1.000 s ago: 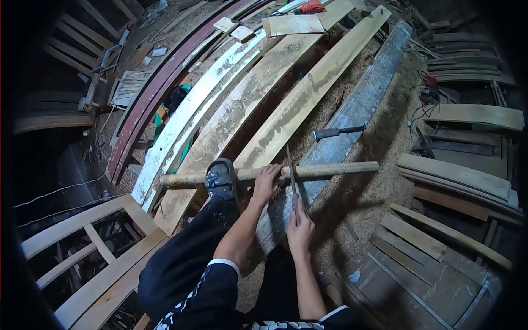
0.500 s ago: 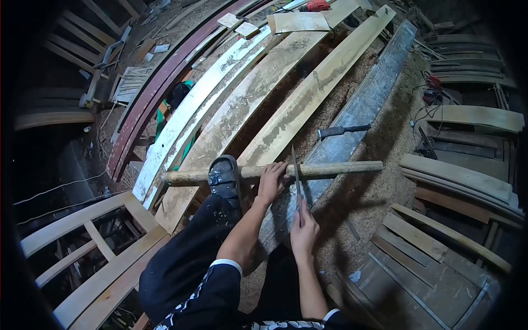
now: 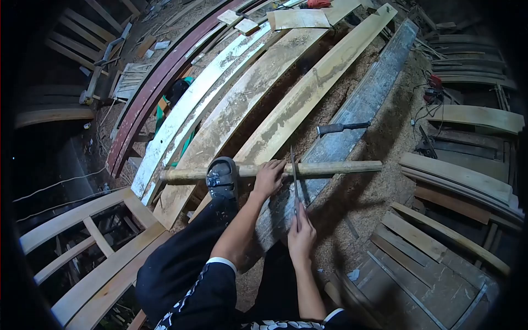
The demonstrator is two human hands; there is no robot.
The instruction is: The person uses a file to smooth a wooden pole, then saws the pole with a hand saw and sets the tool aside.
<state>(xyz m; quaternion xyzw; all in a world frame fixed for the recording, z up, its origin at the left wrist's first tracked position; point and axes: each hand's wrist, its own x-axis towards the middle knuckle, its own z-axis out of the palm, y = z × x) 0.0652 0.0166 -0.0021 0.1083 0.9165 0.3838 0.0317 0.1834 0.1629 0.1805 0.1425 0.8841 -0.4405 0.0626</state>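
Pole (image 3: 335,167): pale tan. Saw (image 3: 295,177): dark grey. Planks (image 3: 308,93): pale yellow, streaked grey-white. Beam (image 3: 360,107): blue-grey, mottled. Rail (image 3: 147,94): dark red. Trousers (image 3: 176,269): black, white print at the lower edge. Cuff (image 3: 223,263): white. Sandal (image 3: 221,179): black. Strap (image 3: 158,122): green. Sawdust (image 3: 374,192): light brown.

Sawdust (image 3: 357,203) covers the floor under dim light. Long curved planks (image 3: 308,93) stretch away; wooden frames (image 3: 93,242) lie left, stacked boards (image 3: 456,176) right.

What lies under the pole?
The pole rests across a grey plank and pale planks, with sawdust beside. A sandal, the left hand and the saw in the right hand cover parts, so contact there is hidden.
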